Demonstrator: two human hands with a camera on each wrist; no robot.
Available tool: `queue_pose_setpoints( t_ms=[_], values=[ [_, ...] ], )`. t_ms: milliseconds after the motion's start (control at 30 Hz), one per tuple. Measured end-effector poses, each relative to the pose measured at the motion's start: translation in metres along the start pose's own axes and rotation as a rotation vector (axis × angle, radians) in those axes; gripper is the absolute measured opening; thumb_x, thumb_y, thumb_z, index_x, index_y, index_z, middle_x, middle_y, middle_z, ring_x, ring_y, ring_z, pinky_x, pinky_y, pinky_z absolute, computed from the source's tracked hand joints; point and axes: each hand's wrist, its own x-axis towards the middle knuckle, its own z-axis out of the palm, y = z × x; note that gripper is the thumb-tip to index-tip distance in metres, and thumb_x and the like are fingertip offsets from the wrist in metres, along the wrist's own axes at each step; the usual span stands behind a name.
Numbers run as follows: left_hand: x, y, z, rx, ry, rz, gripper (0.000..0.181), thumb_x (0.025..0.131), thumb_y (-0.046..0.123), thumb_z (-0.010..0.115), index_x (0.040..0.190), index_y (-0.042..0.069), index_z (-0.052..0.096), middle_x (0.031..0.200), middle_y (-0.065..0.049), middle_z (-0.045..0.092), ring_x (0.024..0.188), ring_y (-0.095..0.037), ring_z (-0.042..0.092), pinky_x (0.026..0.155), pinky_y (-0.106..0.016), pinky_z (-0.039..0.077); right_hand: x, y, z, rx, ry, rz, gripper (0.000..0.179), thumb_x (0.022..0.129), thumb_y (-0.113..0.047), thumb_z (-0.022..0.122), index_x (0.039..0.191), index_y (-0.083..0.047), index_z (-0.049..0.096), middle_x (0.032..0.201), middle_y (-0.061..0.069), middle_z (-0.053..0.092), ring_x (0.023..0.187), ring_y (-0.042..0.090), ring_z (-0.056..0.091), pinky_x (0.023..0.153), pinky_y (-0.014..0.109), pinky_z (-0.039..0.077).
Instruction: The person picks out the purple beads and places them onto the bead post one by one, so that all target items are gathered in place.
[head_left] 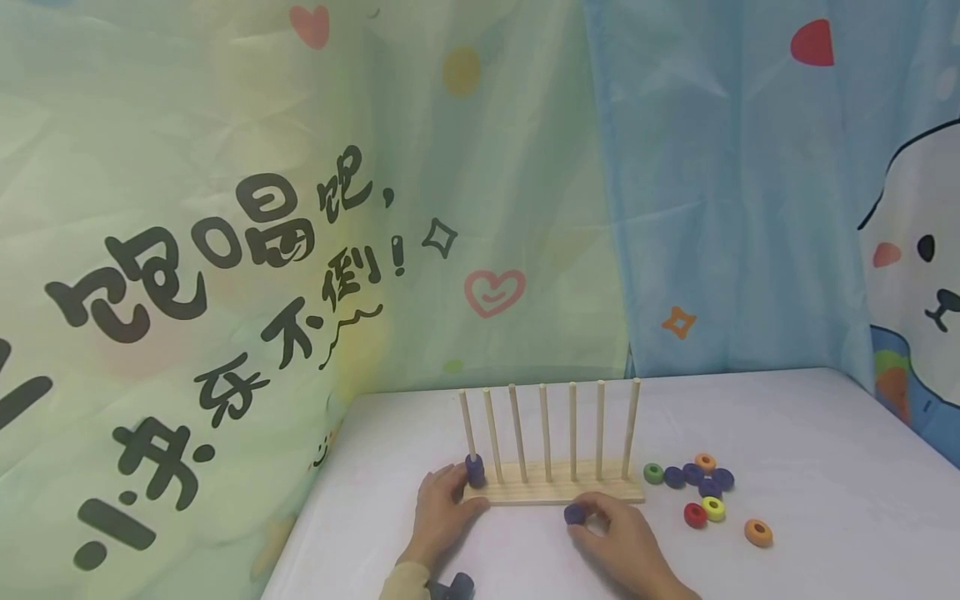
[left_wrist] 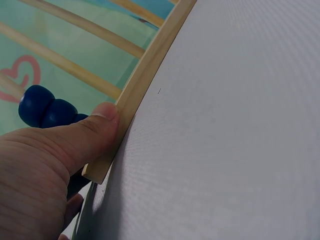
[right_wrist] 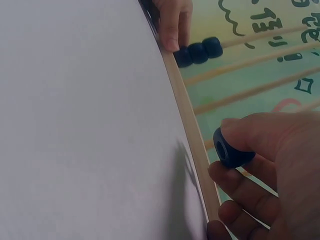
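Note:
A wooden peg rack point(head_left: 555, 493) with a row of upright pegs stands on the table. My left hand point(head_left: 444, 510) grips the left end of its base. In the left wrist view the thumb point(left_wrist: 95, 127) presses on the base's front edge. Dark blue beads point(head_left: 475, 471) are stacked low on the leftmost peg, beside the left fingers. My right hand point(head_left: 621, 533) pinches one dark blue bead point(right_wrist: 231, 149) between thumb and fingers, in front of the rack's right half. The bead's hole shows in the right wrist view.
Loose beads lie right of the rack: several dark blue ones point(head_left: 693, 474), a green point(head_left: 653, 473), a red point(head_left: 695, 516), a yellow point(head_left: 713, 508) and two orange, one nearer the front point(head_left: 758, 532). A printed curtain point(head_left: 495, 208) hangs behind the white table point(head_left: 840, 467).

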Motion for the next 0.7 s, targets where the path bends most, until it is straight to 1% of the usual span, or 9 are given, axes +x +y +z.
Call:
queue_pose_setpoints(
  t_ms=[100, 233, 267, 400, 567, 700],
  values=[
    [0.000, 0.000, 0.000, -0.004, -0.004, -0.003, 0.059, 0.076, 0.036, 0.080, 0.126, 0.009, 0.064, 0.123, -0.009, 0.068, 0.126, -0.033, 0.052, 0.115, -0.061, 0.021, -0.002, -0.004, 0.004, 0.014, -0.011, 0.006, 0.028, 0.075, -0.021, 0.082, 0.099, -0.024, 0.069, 0.094, -0.014, 0.071, 0.097, 0.015, 0.065, 0.088, 0.041, 0.053],
    [0.001, -0.001, 0.000, -0.003, 0.001, 0.008, 0.058, 0.076, 0.037, 0.080, 0.125, 0.010, 0.065, 0.122, -0.008, 0.068, 0.125, -0.033, 0.052, 0.114, -0.062, 0.021, -0.005, -0.007, 0.010, 0.041, -0.020, 0.001, 0.029, 0.076, -0.023, 0.082, 0.103, -0.023, 0.070, 0.096, -0.014, 0.071, 0.099, 0.015, 0.066, 0.088, 0.040, 0.054],
    [0.001, -0.001, 0.000, -0.004, 0.001, 0.008, 0.058, 0.076, 0.037, 0.080, 0.126, 0.011, 0.065, 0.122, -0.008, 0.068, 0.125, -0.033, 0.052, 0.114, -0.062, 0.021, -0.005, -0.007, 0.011, 0.050, -0.026, 0.004, 0.030, 0.076, -0.023, 0.082, 0.103, -0.023, 0.070, 0.097, -0.015, 0.071, 0.100, 0.015, 0.066, 0.089, 0.040, 0.054],
    [0.000, -0.002, 0.001, 0.004, 0.002, 0.016, 0.059, 0.076, 0.038, 0.080, 0.125, 0.010, 0.065, 0.122, -0.008, 0.068, 0.124, -0.033, 0.053, 0.114, -0.063, 0.022, -0.007, -0.009, 0.015, 0.067, -0.043, -0.021, 0.032, 0.078, -0.025, 0.081, 0.107, -0.022, 0.070, 0.100, -0.014, 0.071, 0.104, 0.016, 0.066, 0.092, 0.042, 0.054],
    [0.000, -0.002, 0.000, -0.006, -0.001, 0.009, 0.059, 0.076, 0.038, 0.080, 0.126, 0.011, 0.064, 0.122, -0.009, 0.068, 0.125, -0.034, 0.052, 0.114, -0.062, 0.022, -0.009, -0.011, 0.016, 0.086, -0.039, -0.052, 0.032, 0.078, -0.024, 0.081, 0.108, -0.019, 0.070, 0.101, -0.013, 0.071, 0.104, 0.018, 0.066, 0.092, 0.041, 0.055],
    [0.000, -0.002, 0.001, -0.007, 0.000, 0.003, 0.058, 0.076, 0.038, 0.080, 0.126, 0.011, 0.064, 0.122, -0.008, 0.068, 0.125, -0.033, 0.052, 0.115, -0.061, 0.021, -0.009, -0.013, 0.017, 0.087, -0.041, -0.052, 0.030, 0.078, -0.024, 0.081, 0.106, -0.021, 0.070, 0.100, -0.013, 0.071, 0.104, 0.018, 0.067, 0.091, 0.040, 0.055]
  ],
)
